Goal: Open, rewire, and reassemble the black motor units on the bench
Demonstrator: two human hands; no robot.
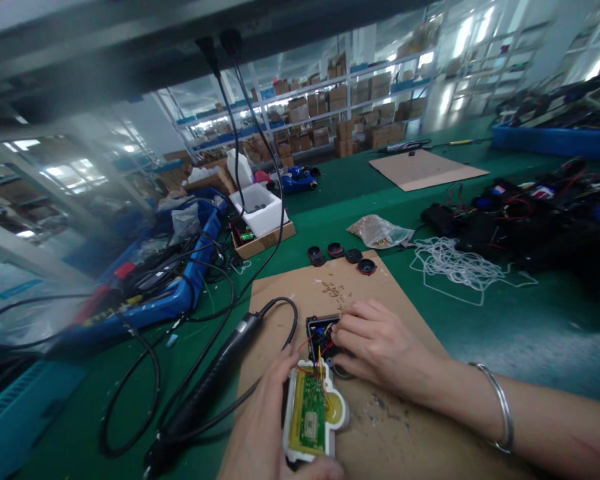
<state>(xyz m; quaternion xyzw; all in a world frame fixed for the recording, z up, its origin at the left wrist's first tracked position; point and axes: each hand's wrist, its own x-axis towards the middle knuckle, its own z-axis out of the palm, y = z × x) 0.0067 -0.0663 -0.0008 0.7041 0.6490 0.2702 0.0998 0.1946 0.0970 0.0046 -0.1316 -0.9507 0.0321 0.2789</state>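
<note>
Where the right hand (375,341) half-hides a black case (317,345), grip unclear, left hand (265,415) clamped on white housing (345,416)

This looks like a workshop for putting together small electrical goods, set in a large factory or warehouse hall. Beyond the far edge of the green bench (340,183) stand tall metal shelves (349,87) stacked with cardboard boxes (337,97). Power cables (275,163) hang from an overhead beam (145,57). Blue bins crowded with parts sit at the bench's left edge (197,270) and far right corner (555,141). Towards the near edge, a corded hand tool (220,363), an exposed circuit board (310,417) and scattered brass-coloured bits (334,291) lie over a cardboard sheet (273,293). Wired black parts (520,230) heap along the right edge.
</note>
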